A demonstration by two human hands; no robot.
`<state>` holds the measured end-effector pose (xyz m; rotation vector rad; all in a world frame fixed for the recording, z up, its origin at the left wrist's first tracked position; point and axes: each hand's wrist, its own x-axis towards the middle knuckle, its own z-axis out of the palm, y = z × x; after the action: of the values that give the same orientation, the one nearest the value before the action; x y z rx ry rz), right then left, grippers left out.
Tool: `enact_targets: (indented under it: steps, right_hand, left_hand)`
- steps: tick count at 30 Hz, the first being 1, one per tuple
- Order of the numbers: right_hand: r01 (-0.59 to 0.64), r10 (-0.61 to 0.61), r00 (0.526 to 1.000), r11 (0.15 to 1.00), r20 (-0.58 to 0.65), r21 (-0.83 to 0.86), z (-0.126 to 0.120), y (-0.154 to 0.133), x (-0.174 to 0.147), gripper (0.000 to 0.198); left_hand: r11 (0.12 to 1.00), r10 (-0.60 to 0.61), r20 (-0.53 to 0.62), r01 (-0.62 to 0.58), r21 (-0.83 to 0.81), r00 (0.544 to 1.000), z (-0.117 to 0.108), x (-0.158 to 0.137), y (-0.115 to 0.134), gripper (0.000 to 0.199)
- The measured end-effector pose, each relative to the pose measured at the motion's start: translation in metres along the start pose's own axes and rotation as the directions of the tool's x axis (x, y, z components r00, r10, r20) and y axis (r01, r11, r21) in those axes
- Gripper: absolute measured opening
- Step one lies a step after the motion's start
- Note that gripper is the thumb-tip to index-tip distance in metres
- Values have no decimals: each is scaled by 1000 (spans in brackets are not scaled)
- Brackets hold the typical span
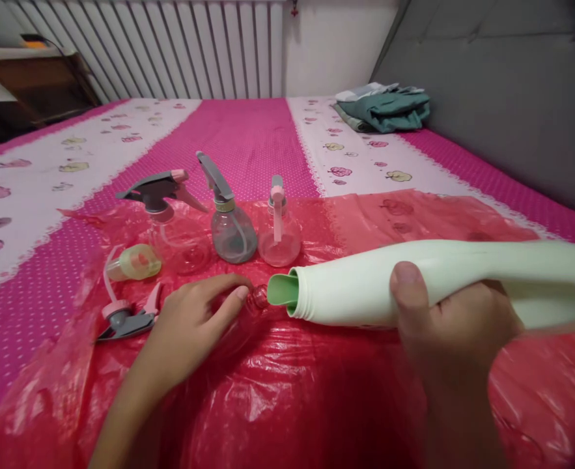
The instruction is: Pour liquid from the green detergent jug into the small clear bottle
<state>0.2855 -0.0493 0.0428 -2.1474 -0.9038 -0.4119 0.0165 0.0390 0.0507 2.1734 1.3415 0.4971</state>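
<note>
My right hand (448, 319) grips a large pale green jug (350, 286) by its handle, tilted almost flat. Its green pouring spout (281, 290) points left, close beside the neck of a clear bottle (256, 298). Around that clear bottle my left hand (204, 312) is wrapped, hiding much of its body. Whether any liquid flows I cannot tell. Left of that hand lies a loose grey and pink spray head (126, 319) with its tube. A small yellow-green bottle (140, 262) lies on its side near it.
Behind my hands stand three spray bottles: one with a grey and pink head (157, 192), a grey one (233, 231) and a pinkish one (280, 244). Red plastic sheeting (277, 404) covers the patterned pink cloth (248, 143). Folded green fabric (389, 109) lies at the back right.
</note>
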Motion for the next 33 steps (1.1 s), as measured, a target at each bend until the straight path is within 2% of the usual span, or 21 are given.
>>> enact_targets:
  steps: [6,13,21,27,33]
  right_hand:
    - [-147,148,987,989,60,-11,-7,-8,3,72]
    - [-227,230,968,973,104,-33,-9,-12,4,85]
    - [-211,211,975,977,62,-15,-7,-13,4,83]
    - [-190,192,979,981,67,-32,-6,-11,4,88]
    - [-142,143,988,990,61,-15,-6,-10,3,83]
  left_hand:
    - [998,60,-18,-60,-8,998,2,-3,-7,51]
    - [997,74,-8,-74,-21,997,1,-5,-7,46]
    - [995,95,-21,-96,-17,995,2,-6,-5,45]
    - [998,62,-33,-63,-12,998,1,-5,-3,48]
    - [999,42,-53,-42,6,998,4,-3,-7,52]
